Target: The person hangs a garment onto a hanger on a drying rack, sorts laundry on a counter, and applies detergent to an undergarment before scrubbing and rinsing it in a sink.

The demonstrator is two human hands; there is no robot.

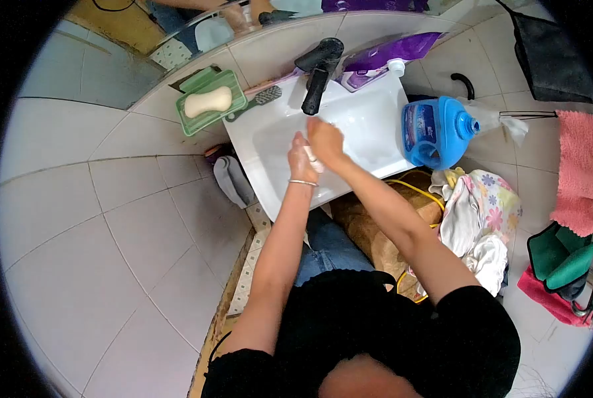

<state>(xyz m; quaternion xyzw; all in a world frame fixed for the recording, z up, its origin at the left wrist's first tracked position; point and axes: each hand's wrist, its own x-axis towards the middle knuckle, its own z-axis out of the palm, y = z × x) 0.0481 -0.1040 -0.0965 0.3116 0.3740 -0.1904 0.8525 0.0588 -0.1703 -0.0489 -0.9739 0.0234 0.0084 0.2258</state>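
Both my hands meet over the white sink [369, 142], just below the black faucet [316, 89]. My left hand [299, 159], with a bracelet at the wrist, is closed on a small whitish thing [312, 159] that looks soft, perhaps cloth. Pressed against it from the right is my right hand [327, 142], curled into a fist; what lies inside its fingers is hidden. A grey-green brush [260, 101] lies on the sink's back left rim. Left of it, a cream bar of soap [208, 101] rests in a green soap dish [240, 101].
A blue detergent jug [421, 126] stands on the sink's right edge. Behind the faucet leans a purple pouch [389, 56] with a white cap. Crumpled clothes [485, 205] lie lower right. A pink towel [577, 172] hangs at the far right. Tiled wall closes the left side.
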